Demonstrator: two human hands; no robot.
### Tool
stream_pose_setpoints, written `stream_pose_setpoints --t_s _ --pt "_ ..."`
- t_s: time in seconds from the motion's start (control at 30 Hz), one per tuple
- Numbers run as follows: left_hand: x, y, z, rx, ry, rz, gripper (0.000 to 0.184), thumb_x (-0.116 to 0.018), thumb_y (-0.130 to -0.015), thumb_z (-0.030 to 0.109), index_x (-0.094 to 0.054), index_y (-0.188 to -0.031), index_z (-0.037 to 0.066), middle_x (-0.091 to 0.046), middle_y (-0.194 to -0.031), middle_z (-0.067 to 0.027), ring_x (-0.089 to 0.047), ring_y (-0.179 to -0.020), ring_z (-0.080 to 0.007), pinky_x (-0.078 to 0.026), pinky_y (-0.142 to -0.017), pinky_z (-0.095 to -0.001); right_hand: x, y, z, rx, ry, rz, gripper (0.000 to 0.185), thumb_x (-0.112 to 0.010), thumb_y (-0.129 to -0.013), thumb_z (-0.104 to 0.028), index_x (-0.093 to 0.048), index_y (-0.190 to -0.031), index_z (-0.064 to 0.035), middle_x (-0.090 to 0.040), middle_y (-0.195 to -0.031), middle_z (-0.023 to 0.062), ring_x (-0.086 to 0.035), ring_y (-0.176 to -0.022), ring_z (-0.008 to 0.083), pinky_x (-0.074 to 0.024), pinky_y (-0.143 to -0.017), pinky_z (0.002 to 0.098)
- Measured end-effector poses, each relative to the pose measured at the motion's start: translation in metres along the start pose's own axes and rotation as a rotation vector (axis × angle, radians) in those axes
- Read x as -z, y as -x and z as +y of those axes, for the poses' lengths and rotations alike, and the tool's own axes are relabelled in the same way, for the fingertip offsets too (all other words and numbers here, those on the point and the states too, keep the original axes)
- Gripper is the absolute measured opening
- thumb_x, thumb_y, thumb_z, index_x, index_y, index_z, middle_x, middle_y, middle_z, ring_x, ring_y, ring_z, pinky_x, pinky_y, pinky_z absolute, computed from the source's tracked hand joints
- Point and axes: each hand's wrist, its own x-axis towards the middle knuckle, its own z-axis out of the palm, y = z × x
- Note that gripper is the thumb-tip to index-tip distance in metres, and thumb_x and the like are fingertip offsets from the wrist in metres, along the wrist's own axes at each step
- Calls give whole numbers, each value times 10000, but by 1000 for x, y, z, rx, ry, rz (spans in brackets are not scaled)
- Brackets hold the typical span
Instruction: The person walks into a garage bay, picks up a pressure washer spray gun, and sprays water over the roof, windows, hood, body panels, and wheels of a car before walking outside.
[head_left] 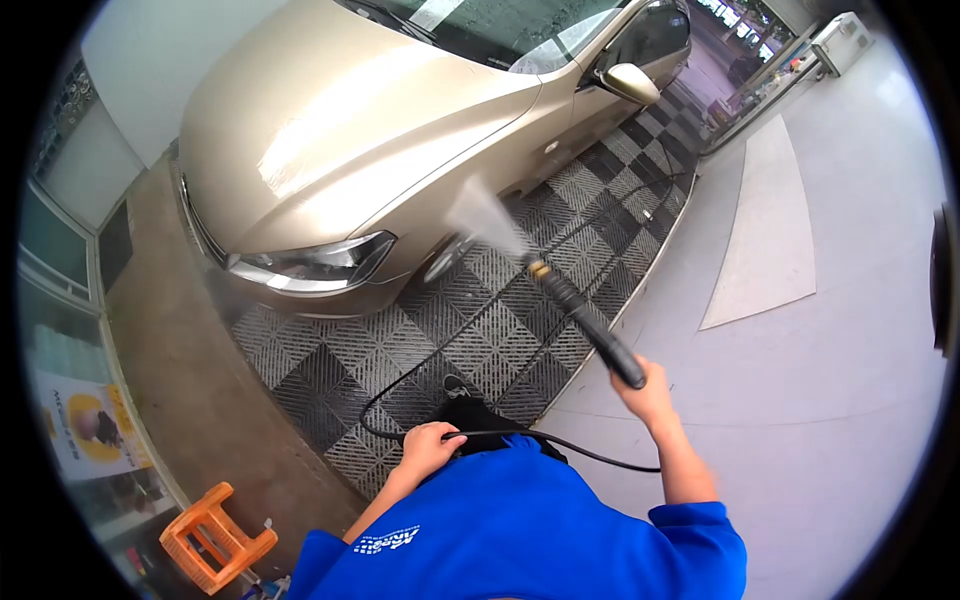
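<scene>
Black spray wand [588,325] has a gold-coloured collar [540,269].

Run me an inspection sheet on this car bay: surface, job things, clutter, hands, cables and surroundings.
Surface: grey and black patterned tiles; whether wet, hard to tell.
Job's things: black spray gun, its white spray directed toward the front side of the gold car.
Clutter: orange stool at lower left, away from the tiles.
Hands: right hand grips the gun's rear end; left hand holds the black hose.
Cables: hose loops across the tiles close to a shoe; electric cable, nothing seen.
Surroundings: poster at left; white box at upper right.
</scene>
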Motion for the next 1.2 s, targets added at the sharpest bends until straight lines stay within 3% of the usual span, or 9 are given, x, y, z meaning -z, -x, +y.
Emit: stream_pose_setpoints --t_s 0.13,0.23,0.37,0.43,0.57,0.77,0.87,0.97,1.2 --pt "-4 -2 5 50 -4 104 261 -714 -802 336 -726 -883 88 -694 -812 -81 -672 -744 -273 -513 -677 -386 6 -24 51 -239 -67 328 184 -656 -799 -173 -628 -811 8 -570 -608 138 -532 -570 161 -461 -597 360" --pt "-5 -12 8 108 -3 156 256 -720 -799 326 -724 -882 83 -691 -810 -83 -671 -741 -273 -512 -675 -386 8 -41 69 -239 -26 308 184 -661 -796 -174 -630 -825 6 -560 -603 107 -511 -550 158 -451 -581 349" --pt "-17 -40 31 153 4 157 254 -724 -797 318 -724 -888 81 -688 -802 -85 -667 -739 -274 -510 -677 -387 19 -70 74 78 -134 325 180 -681 -798 -168 -624 -807 2 -524 -590 85 -485 -563 124 -445 -571 318" --pt "-27 -57 45 149 -14 173 250 -720 -799 320 -721 -879 83 -682 -788 -85 -662 -729 -280 -507 -673 -395 20 -98 97 31 -156 335 198 -685 -800 -168 -606 -790 14 -526 -586 81 -459 -572 109 -436 -559 309" --pt "-37 -86 66 133 -80 245 242 -716 -801 304 -708 -873 74 -669 -766 -88 -655 -725 -290 -502 -674 -410 -16 -165 191 -150 -222 288 206 -665 -792 -169 -601 -774 26 -542 -568 96 -503 -559 129 -440 -554 327" --pt "-38 -102 87 260 -83 363 233 -724 -795 280 -709 -869 60 -672 -771 -85 -655 -742 -280 -497 -686 -398 -88 -246 252 -491 -228 -176 186 -655 -734 -154 -614 -704 25 -584 -530 107 -577 -424 198 -461 -429 348" --pt "-46 -103 100 308 -66 381 243 -723 -795 279 -712 -878 51 -677 -775 -94 -655 -725 -279 -496 -682 -396 -122 -292 251 -373 -102 -195 224 -647 -713 -195 -631 -726 27 -594 -531 144 -594 -425 219 -483 -471 353" --pt "-59 -101 102 323 -82 403 251 -719 -800 282 -713 -890 47 -683 -788 -103 -656 -716 -281 -495 -678 -394 -148 -337 235 -294 -27 -115 324 -650 -711 -285 -682 -872 -6 -676 -823 241 -660 -868 403 -506 -784 438" --pt "-70 -93 102 421 -75 482 263 -715 -813 298 -712 -897 48 -686 -800 -107 -655 -698 -276 -498 -663 -389 -159 -363 204 -196 -284 -279 287 -694 -721 -247 -674 -855 5 -678 -732 151 -673 -716 249 -501 -703 370"
